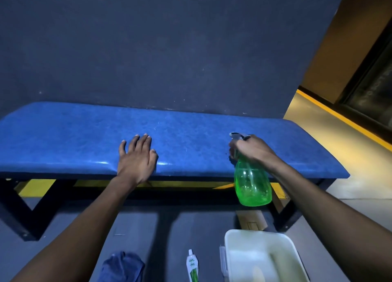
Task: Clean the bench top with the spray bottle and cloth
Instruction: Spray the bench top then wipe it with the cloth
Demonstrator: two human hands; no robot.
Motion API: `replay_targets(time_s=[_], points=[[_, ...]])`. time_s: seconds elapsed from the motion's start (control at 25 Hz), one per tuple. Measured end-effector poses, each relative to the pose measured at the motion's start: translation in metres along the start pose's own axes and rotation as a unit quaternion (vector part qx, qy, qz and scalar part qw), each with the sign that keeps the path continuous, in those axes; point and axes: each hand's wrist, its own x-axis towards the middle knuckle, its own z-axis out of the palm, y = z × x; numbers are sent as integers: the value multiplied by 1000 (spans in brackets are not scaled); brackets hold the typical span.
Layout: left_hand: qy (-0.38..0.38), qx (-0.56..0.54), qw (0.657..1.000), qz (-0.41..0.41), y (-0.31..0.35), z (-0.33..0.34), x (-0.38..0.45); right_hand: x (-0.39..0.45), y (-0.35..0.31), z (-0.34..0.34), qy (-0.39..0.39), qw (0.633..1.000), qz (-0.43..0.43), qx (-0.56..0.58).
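Looking down from the head camera, I see a dark blue wall (148, 48) filling most of the view, and against it the long bench with its blue padded bench top (74, 141) running from edge to edge. Its black metal frame (14, 205) stands on a grey floor (135, 228), with yellow floor marking showing under the seat. Off to the right, a tan floor (318, 137) with a yellow stripe runs past the bench end.

Near the bottom right sits a white plastic tub (258, 237), on the floor just in front of the bench. A crumpled blue cloth (122, 267) lies on the floor at the bottom edge, well apart from both hands. Between the cloth and the tub lies a small white tube with green print (192, 268).

My right hand (253, 149) is clamped around the neck and trigger head of a green translucent spray bottle (252, 184), held above the front edge of the bench top, its body hanging down in front of the seat and its nozzle pointing away over the padding. My left hand (137, 156) lies flat on the bench top, palm down, fingers spread, holding nothing.
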Motion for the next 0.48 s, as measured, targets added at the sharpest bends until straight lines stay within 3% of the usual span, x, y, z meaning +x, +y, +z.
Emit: replay_targets(time_s=[0.28,0.4,0.48], points=[[0,2,1000,-1,0,0,0,-14,24,-30,67,992,67,-86],[4,2,1000,-1,-1,1,0,-6,25,-18,63,997,37,38],[3,2,1000,0,-1,1,1,-3,13,-4,18,992,10,125]])
